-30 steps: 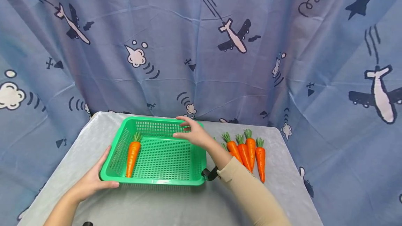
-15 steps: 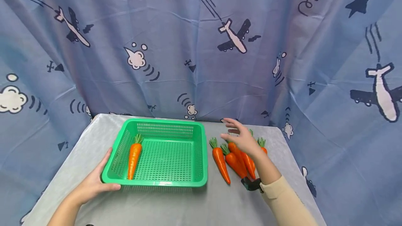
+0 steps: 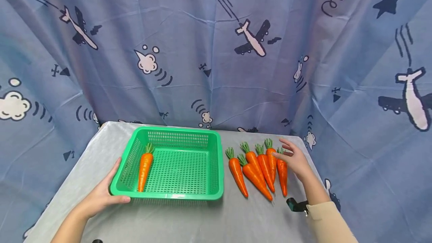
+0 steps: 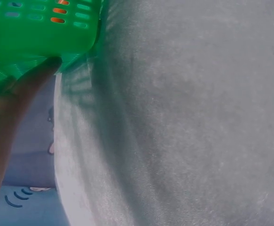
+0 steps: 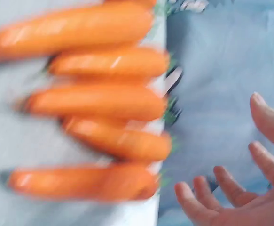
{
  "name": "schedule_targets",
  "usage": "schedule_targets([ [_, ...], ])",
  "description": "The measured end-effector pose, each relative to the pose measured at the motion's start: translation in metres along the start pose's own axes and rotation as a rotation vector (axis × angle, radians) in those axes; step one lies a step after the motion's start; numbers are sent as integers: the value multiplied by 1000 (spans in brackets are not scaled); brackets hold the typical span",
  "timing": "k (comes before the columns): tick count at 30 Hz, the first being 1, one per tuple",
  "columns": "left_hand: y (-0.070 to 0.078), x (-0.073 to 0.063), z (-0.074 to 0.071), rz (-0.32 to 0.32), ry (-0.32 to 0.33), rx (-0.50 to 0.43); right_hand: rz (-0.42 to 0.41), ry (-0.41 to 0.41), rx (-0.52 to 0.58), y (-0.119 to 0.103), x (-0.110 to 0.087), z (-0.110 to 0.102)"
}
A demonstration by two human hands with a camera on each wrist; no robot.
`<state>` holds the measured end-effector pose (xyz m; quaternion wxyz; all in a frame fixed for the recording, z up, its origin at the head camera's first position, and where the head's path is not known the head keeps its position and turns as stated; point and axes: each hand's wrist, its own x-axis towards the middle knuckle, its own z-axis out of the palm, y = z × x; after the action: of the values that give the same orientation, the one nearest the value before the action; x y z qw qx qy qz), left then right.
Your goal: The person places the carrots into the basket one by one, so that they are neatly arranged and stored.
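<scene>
A green plastic basket (image 3: 172, 196) stands on the table, with one orange carrot (image 3: 145, 171) lying along its left side inside. My left hand (image 3: 99, 198) holds the basket's front left corner, thumb along the front wall and fingers along the left wall. In the left wrist view, a digit (image 4: 38, 75) lies against the green plastic. To the right of the basket, several carrots (image 3: 258, 181) lie side by side, green tops toward the back. My right hand (image 3: 297, 160), fingers spread and holding nothing, hovers over the top of the rightmost carrot (image 3: 282, 177).
A pale grey cloth covers the table (image 3: 168, 220). Close behind and at both sides hangs a blue curtain (image 3: 182, 66) printed with planes and clouds. A black strap (image 3: 297, 204) shows at my right wrist.
My right hand has moved right, from above the basket, across the carrots to the rightmost one. The left hand, the basket and the carrot in it stay in place.
</scene>
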<state>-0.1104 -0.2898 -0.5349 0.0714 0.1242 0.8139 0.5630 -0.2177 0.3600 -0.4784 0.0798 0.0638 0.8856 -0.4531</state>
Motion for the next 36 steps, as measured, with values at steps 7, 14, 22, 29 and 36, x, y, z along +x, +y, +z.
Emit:
schedule_targets([
  [7, -1, 0, -1, -7, -9, -23, 75, -40, -17, 47, -2, -11],
  [14, -1, 2, -1, 20, -10, -36, 151, -81, 30, 69, -2, -10],
  [22, -1, 1, 1, 11, -9, -55, 129, -123, 15, 78, 1, -6],
  [29, 0, 1, 2, 31, -6, -59, 125, -137, 2, 76, 5, -4],
  [36, 0, 0, 1, 33, 1, -46, 132, -112, 52, 77, 6, -3],
])
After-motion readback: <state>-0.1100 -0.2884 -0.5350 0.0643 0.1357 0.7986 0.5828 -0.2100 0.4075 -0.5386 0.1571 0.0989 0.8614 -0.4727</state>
